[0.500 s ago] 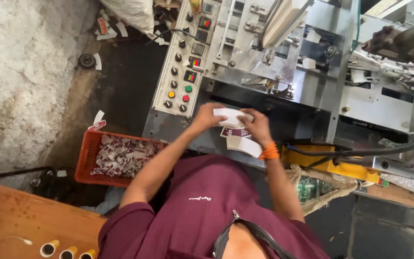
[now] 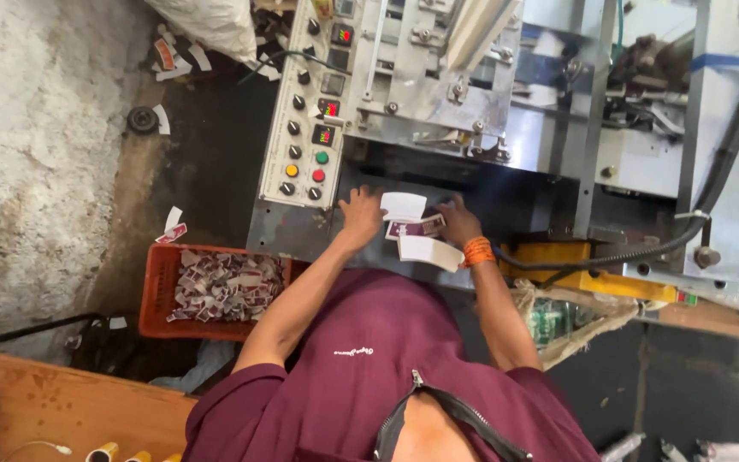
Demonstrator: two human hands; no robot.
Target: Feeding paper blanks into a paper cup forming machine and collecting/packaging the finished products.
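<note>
The left hand (image 2: 361,214) lies with fingers spread, its grip resting flat on the grey metal machine ledge (image 2: 301,235), just at 9 o'clock of a strip of small white and maroon sachets (image 2: 412,224). The right hand (image 2: 457,221), orange thread band at the wrist, sits at 3 o'clock of the strip, touching it; whether its grip pinches the sachets I cannot tell. At 8 o'clock stands an orange plastic crate (image 2: 157,291) filled with loose sachets. The cream control panel (image 2: 305,111) with coloured buttons rises at 11 o'clock.
</note>
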